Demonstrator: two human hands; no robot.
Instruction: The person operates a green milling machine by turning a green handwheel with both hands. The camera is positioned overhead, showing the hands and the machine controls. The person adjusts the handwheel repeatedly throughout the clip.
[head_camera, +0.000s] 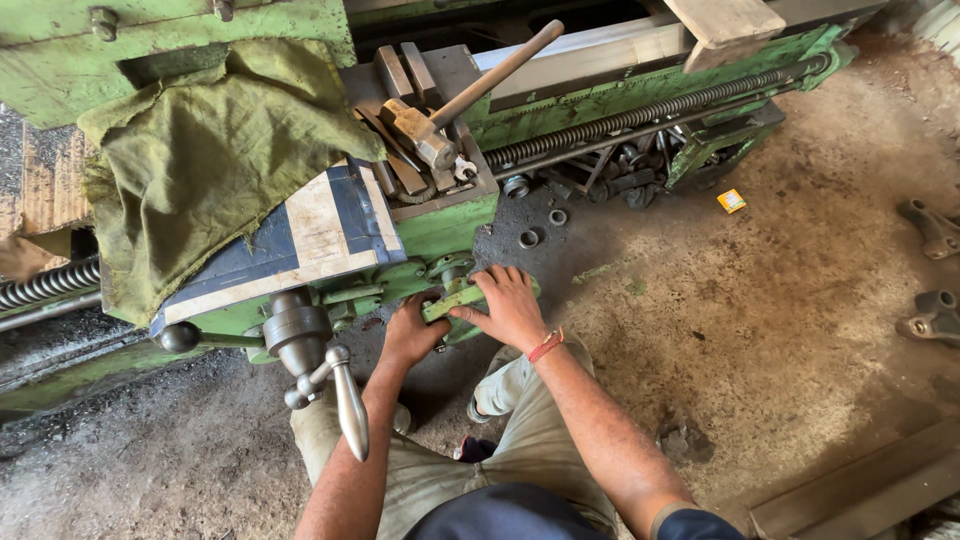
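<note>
Low centre of the frame, my left hand (408, 335) has its grip clamped on the green lever (452, 300); my right hand (512, 308) lies spread over it, fingers apart, near the handwheel (298, 330).

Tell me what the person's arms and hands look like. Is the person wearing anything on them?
Both forearms are bare. The right hand has a thin red-orange thread band tied round its wrist, and a dark blue short sleeve shows at the upper arm. The left hand wears no glove, ring or band that can be seen.
</note>
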